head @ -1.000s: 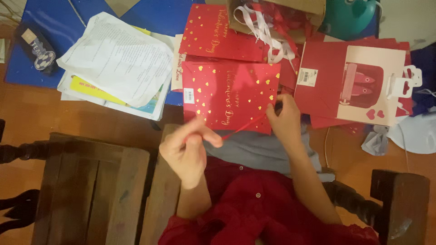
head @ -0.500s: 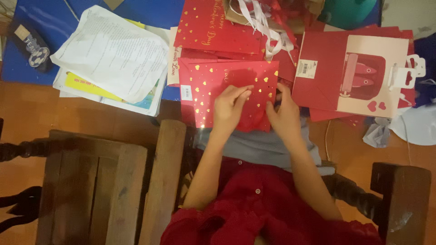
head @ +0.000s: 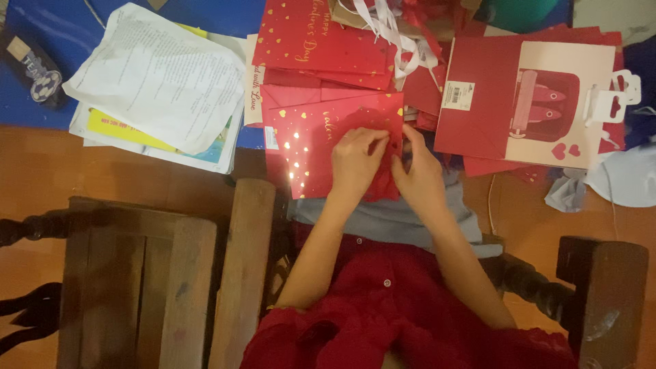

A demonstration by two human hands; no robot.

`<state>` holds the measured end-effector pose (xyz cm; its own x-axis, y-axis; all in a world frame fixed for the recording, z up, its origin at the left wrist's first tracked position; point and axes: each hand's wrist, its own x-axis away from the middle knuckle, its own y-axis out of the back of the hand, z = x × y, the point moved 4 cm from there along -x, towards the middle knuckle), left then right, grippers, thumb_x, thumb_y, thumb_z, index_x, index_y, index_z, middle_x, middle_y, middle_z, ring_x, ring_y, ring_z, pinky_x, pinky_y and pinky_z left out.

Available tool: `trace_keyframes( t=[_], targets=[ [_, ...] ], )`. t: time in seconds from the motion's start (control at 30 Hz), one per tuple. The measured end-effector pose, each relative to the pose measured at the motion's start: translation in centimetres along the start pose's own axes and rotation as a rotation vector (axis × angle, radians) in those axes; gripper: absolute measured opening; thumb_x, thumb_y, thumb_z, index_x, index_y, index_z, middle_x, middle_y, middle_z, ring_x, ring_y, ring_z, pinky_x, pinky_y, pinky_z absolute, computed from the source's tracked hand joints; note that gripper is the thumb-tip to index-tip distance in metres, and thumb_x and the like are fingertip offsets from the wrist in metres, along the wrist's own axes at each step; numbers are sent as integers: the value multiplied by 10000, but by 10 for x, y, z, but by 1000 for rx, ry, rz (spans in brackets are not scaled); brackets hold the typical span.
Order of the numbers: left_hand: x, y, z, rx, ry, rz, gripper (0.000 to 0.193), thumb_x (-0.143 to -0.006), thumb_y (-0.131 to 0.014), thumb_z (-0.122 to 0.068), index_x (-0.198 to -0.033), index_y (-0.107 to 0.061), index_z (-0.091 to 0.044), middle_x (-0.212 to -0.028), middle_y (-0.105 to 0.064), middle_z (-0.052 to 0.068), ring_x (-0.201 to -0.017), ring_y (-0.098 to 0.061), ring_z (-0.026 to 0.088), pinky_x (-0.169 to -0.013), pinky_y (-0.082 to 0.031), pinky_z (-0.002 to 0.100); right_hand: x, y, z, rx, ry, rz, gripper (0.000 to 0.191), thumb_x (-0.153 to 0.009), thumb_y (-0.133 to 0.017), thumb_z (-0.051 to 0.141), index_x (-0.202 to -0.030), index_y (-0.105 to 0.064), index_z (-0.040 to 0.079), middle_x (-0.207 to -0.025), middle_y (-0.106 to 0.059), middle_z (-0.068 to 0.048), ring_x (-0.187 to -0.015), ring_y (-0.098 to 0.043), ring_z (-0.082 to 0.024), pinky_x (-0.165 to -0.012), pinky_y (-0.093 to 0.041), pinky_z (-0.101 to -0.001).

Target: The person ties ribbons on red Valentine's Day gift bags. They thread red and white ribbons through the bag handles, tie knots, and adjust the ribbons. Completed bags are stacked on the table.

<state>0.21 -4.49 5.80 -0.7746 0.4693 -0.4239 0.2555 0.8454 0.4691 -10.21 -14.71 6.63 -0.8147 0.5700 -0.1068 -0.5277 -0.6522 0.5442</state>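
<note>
A flat red paper gift bag (head: 307,147) with gold hearts lies on my lap, its upper edge folded over. My left hand (head: 357,160) rests on the bag's right part, fingers pinched at its top right corner. My right hand (head: 418,171) meets it there, fingertips pinching the same corner of the bag. Something thin may be held between the fingers; I cannot tell. Behind it lies another red bag (head: 321,37) with gold lettering.
A stack of white papers (head: 160,75) lies on a blue sheet at upper left. A large red and cream gift bag (head: 526,102) lies at the right with white ribbons (head: 389,24) above. Wooden chairs (head: 143,273) stand at left and lower right (head: 601,287).
My left hand came down from mid-air by my lap onto the bag and joined my right hand at its top right corner. The bag's top edge now looks folded over.
</note>
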Motion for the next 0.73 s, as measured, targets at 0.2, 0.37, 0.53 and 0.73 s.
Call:
trace_keyframes(
  t=[0.2,0.37,0.53,0.73],
  targets=[
    [7,2,-8,-158,-110,13,90,-864,-752,-76,-954,-752,-73,-881,-689,94,-874,-659,310,-740,-546,406,4,-3,-5,0,-35,75,619,-890,-676,44,-1476,-481,91,-1061,-707,-144,-630,-639,-231,-635,-518,-351],
    [6,3,8,70,51,117,116,-842,-804,-102,-901,-721,-45,-830,-713,85,-774,-669,255,-715,-543,358,3,6,-14,-53,172,84,476,-931,-598,-2,-1403,-599,56,-1101,-704,-114,-809,-669,-177,-699,-543,-315],
    [12,-7,32,488,380,247,114,-891,-789,-110,-917,-734,-14,-829,-751,61,-751,-662,99,-699,-542,271,1,4,-38,-385,-229,212,291,-994,-590,84,-1269,-676,50,-954,-706,-65,-581,-616,-108,-533,-483,-288],
    [20,-12,34,491,342,262,121,-905,-770,-121,-939,-727,-14,-853,-759,29,-792,-695,75,-740,-556,243,3,-8,-53,-139,-68,146,192,-1046,-639,103,-1221,-683,37,-949,-735,-93,-719,-658,-106,-628,-518,-272]
  ],
)
